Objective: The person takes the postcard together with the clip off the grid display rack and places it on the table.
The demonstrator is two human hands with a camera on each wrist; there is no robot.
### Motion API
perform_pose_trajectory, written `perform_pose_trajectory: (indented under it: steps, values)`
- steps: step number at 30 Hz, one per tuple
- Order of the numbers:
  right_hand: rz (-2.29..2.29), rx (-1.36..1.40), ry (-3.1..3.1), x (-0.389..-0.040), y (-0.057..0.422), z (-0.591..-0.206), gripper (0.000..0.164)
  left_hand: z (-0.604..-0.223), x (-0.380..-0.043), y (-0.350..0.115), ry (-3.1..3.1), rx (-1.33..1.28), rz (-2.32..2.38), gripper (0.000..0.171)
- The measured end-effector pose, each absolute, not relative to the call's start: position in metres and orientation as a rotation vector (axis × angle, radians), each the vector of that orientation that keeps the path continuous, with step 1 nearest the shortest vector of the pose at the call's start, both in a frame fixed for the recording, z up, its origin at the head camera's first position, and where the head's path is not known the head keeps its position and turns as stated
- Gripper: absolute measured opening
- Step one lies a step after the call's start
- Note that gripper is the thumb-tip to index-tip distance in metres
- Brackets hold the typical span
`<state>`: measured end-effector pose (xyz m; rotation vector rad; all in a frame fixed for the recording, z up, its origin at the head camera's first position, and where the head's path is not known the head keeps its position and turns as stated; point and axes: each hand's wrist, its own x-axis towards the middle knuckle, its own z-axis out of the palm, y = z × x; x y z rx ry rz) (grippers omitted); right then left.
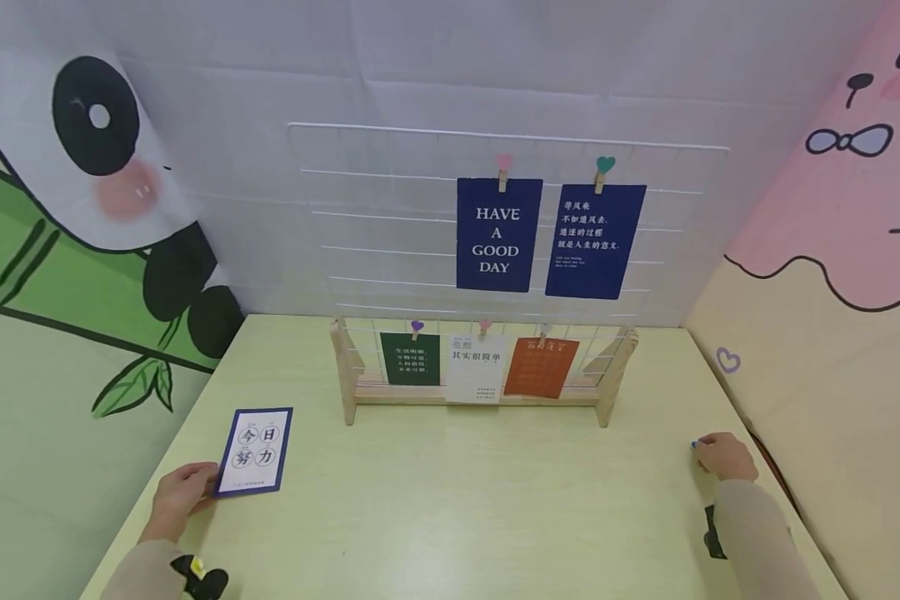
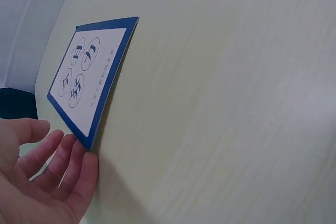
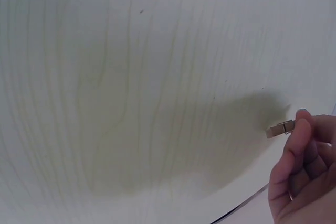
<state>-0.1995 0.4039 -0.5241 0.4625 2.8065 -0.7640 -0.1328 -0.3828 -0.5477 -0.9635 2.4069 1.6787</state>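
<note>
At the left of the table, my left hand (image 1: 182, 493) is at the near-left edge of a white card with a blue border (image 1: 255, 452) bearing circled characters. In the left wrist view the fingertips (image 2: 71, 142) meet the edge of the card (image 2: 89, 77), while the thumb stands apart from it. Over the right side of the table, my right hand (image 1: 727, 456) pinches a small wooden clothespin (image 3: 281, 128) between thumb and finger. Its jaw end sticks out, and a blue bit shows at the fingertips in the head view.
A white wire grid (image 1: 390, 221) stands in a wooden base (image 1: 405, 398) at the back. Clothespins hold two dark blue cards (image 1: 497, 275) high on it, and a green card (image 1: 410, 371), a white card (image 1: 474, 379) and an orange card (image 1: 540, 375) low down. Printed cloth walls surround the table.
</note>
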Motion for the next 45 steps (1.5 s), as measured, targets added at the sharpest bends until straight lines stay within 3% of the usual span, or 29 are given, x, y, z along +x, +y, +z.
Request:
perform_pose_trajectory:
  steps: [12,19,29,45]
  values:
    - [-0.785,0.505,2.789,-0.198,0.406,-0.524,0.033,-0.548,-0.134,-0.384,2.455,-0.959,1.682,0.046]
    - [-0.784,0.474,2.854,-0.197,0.408,-0.52,0.043,-0.602,-0.155,-0.414,2.667,-1.037,1.539,0.058]
    - [-0.837,0.326,2.941,-0.197,0.406,-0.503,0.046,-0.609,-0.175,-0.418,2.756,-1.022,1.609,0.059]
    - [-0.987,0.107,3.017,-0.199,0.377,-0.466,0.047,-0.611,-0.214,-0.406,2.854,-0.712,1.767,0.055]
